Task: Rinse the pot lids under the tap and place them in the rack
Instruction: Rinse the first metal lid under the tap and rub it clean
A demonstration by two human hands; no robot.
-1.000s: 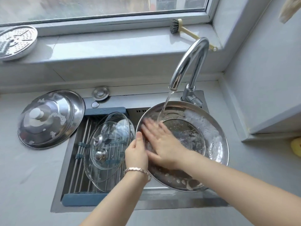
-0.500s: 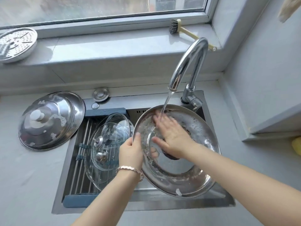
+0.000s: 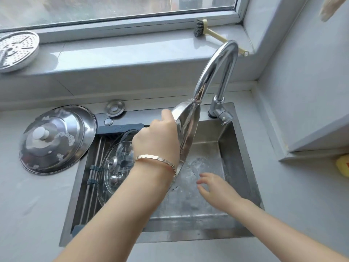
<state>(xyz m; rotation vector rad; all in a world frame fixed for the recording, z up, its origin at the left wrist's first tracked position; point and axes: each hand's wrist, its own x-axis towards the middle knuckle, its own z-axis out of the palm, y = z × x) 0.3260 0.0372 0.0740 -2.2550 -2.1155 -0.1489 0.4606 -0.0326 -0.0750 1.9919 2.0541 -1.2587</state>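
Sink basin [image 3: 236, 167] beneath the tap [image 3: 213, 72]: my left hand [image 3: 156, 140] grips the steel lid [image 3: 188, 129] on edge just under the tap's spout, my right hand [image 3: 215, 188] slack and empty lower down; held one-handed, the wet rim could slip and drop.

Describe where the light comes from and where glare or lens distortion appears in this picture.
Head view: daylight comes through the window at the top; head view: strong glare on the tap and on the steel lid that the left hand holds edge-on; head view: the wide lens bows the windowsill.
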